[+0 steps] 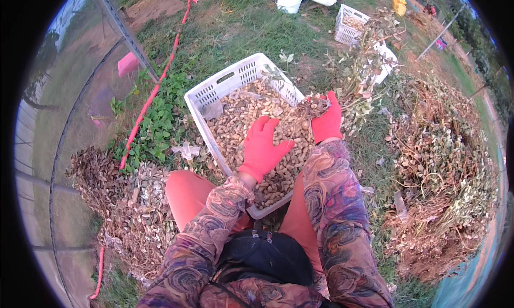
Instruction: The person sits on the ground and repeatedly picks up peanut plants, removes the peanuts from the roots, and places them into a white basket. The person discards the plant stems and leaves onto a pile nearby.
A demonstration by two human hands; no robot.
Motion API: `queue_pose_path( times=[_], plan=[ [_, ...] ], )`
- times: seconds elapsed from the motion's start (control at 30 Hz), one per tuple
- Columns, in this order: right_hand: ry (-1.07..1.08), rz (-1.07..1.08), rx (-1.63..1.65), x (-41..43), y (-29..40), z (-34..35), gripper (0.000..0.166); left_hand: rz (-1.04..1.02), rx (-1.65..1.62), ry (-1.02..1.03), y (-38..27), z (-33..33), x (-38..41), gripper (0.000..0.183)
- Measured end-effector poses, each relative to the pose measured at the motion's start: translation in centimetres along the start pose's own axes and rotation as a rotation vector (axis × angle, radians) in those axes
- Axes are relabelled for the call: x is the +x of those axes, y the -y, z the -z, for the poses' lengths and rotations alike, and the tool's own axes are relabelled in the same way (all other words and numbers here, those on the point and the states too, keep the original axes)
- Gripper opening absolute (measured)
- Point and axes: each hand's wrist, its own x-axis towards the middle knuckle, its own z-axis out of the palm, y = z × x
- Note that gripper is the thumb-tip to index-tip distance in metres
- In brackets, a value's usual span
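Note:
A white plastic crate (220,79) holding many unshelled peanuts (225,125) stands between my knees. My left hand (263,147), in a red glove, is over the peanuts with its thumb spread from the fingers and nothing visible in it. At the crate's right side my right hand (327,119), also red-gloved, is closed around the root end of a peanut plant (311,107), where some pods hang among the roots. The plant's leafy stems (361,89) extend to the upper right, beyond the crate's rim.
Pulled peanut plants (437,163) are heaped at the right, and dry leaves (124,203) at the left. A red hose (150,97) runs along the grass beside a metal post (124,31). Farther off are a white bucket (288,2) and another crate (345,31) with peanuts.

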Motion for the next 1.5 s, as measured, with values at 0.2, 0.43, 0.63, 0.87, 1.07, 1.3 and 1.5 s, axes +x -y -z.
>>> queue_pose_path(
  times=[0.2,0.43,0.63,0.87,1.07,1.3,1.5],
  plan=[
    [-0.045,-0.064,0.059,-0.4,-1.0,-0.6,0.033,0.397,-1.081,0.281,-2.5,-2.9,1.8,0.037],
    [0.009,0.053,-0.082,-0.2,-1.5,0.3,0.027,0.602,-0.933,0.477,-3.3,-1.4,2.2,0.022],
    [-0.043,0.03,0.034,0.9,0.0,0.4,0.028,0.634,-1.009,0.471,-3.7,2.2,-0.4,0.023],
    [-0.027,0.01,-0.021,-1.6,-0.5,-1.2,0.034,0.311,-0.877,0.131,-2.3,-1.1,0.7,0.033],
    [0.006,-0.006,0.033,-1.0,-0.6,-0.6,0.024,0.656,-1.07,0.465,-4.0,-1.6,2.1,0.025],
    [0.038,-0.039,-0.022,-1.4,-1.2,-0.9,0.03,0.547,-1.139,0.361,-3.7,-1.6,1.1,0.022],
    [0.066,0.033,-0.016,0.9,0.9,0.7,0.032,0.278,-0.707,0.5,-3.5,1.9,-1.4,0.026]
  ],
)
